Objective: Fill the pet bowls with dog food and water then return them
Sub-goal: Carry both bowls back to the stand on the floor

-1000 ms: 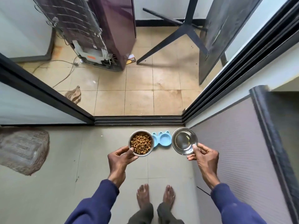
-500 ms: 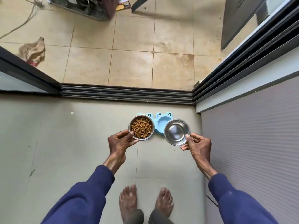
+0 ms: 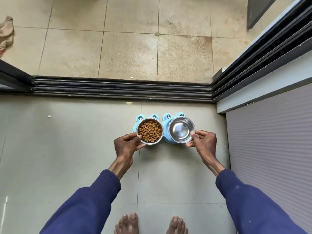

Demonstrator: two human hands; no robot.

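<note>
1. The person stands on the grey floor and looks down. Bare feet show at the bottom of the frame.
2. The left hand holds the food bowl. It is full of brown dog food. The thumb presses on the near rim, and the other fingers curl under the bowl.
3. The right hand holds the water bowl. The thumb sits on the near rim and the fingers pinch from below. The bowl looks shiny inside. I cannot tell for sure if water is in it.
4. Both bowls are in the middle of the frame, right over the blue frog-shaped stand on the floor. The stand's little eyes peek out just above each bowl. I cannot tell if the bowls already touch the stand or float just over it.
5. The dark door track runs across the frame just above the stand.
6. I think this is the last step: putting the bowls back.
7. Next, each bowl needs to go straight down into its own round hole. The hands should keep the bowls flat so nothing spills, then let go.
</note>
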